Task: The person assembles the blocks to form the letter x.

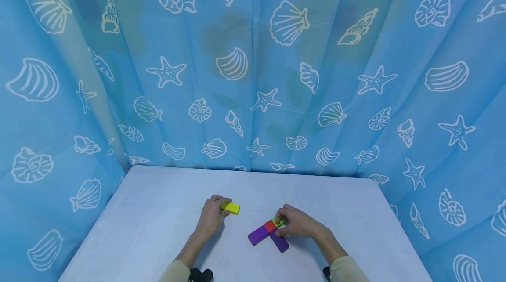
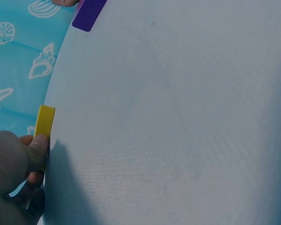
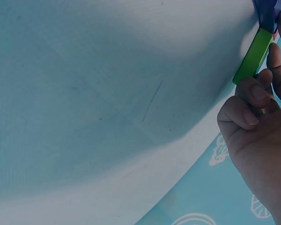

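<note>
My left hand (image 1: 213, 215) grips a yellow block (image 1: 231, 207) between thumb and fingers, at the left of the white table. In the left wrist view, the yellow block (image 2: 45, 121) sticks out past the thumb. A group of blocks lies to the right: a purple block (image 1: 258, 235), a small red block (image 1: 270, 226), a dark purple block (image 1: 280, 242) and a green block (image 1: 278, 222). With index finger and thumb my right hand (image 1: 296, 222) pinches the green block, partly covering it. The right wrist view shows the green block (image 3: 255, 56) beside curled fingers.
A white cloth-covered table (image 1: 336, 198) spreads around both hands. Blue curtains (image 1: 253, 75) with white shell and starfish prints stand behind it and along both sides. Dark wrist straps (image 1: 200, 275) show at the sleeves.
</note>
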{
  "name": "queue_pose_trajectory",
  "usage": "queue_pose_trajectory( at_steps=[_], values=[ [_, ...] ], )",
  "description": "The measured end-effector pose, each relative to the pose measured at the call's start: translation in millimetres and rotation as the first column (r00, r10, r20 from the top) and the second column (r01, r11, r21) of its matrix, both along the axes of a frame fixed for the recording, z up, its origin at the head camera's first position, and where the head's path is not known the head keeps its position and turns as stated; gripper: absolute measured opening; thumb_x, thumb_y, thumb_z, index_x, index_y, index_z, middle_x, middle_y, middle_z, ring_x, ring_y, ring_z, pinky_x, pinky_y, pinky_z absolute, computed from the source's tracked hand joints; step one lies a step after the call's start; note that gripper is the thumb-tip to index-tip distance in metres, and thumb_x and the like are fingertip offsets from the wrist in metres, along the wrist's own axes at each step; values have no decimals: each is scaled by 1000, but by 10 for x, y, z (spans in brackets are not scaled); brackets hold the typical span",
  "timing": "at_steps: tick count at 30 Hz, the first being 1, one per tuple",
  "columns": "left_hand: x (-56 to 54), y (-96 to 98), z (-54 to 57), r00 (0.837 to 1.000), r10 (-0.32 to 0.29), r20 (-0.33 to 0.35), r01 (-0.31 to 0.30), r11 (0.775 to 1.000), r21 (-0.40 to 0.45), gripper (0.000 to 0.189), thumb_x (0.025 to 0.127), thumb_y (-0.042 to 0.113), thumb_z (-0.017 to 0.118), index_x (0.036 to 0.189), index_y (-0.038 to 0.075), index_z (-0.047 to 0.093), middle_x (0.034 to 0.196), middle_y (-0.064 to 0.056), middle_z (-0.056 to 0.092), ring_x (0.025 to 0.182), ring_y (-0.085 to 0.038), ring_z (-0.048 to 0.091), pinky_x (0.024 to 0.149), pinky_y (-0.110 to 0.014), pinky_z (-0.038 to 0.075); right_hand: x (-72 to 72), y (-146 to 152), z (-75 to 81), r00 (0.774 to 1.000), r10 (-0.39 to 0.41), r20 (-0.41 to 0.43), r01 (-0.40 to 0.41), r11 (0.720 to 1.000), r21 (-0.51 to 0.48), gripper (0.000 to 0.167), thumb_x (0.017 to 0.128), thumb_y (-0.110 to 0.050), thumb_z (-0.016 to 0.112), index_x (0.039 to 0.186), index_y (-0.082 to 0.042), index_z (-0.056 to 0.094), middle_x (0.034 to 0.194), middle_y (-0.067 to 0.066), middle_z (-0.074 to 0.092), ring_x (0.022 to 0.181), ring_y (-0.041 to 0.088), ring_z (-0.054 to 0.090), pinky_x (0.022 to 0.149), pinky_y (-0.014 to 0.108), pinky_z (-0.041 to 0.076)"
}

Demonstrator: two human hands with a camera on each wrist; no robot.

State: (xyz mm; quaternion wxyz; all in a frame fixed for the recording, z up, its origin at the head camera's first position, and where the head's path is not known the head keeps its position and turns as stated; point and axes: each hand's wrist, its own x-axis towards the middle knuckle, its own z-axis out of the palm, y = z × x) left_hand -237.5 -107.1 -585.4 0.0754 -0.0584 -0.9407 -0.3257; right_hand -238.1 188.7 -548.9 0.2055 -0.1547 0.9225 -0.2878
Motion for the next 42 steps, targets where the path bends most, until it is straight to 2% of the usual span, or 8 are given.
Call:
queue_pose_trajectory(
  at_steps=[28, 42],
  values=[
    [24, 21, 12, 1000, 5, -7, -5, 1000, -7, 37, 87, 3, 77, 121, 14, 71, 121, -9, 62, 109, -27, 57, 95, -42, 51, -8, 17, -28, 1000, 7, -4, -7, 1000, -9, 28, 79, -25, 86, 94, -21, 63, 96, -3, 52, 92, 17, 50, 80, 36, 45],
    [26, 89, -8, 999, -40, -37, 40, 999, 8, 36, 88, 2, 75, 121, 16, 71, 123, -8, 61, 112, -27, 57, 96, -43, 51, 11, 11, 5, 1000, 4, -4, -4, 1000, -5, 27, 80, -26, 86, 94, -21, 63, 95, -3, 52, 92, 17, 50, 81, 37, 44]
  ],
)
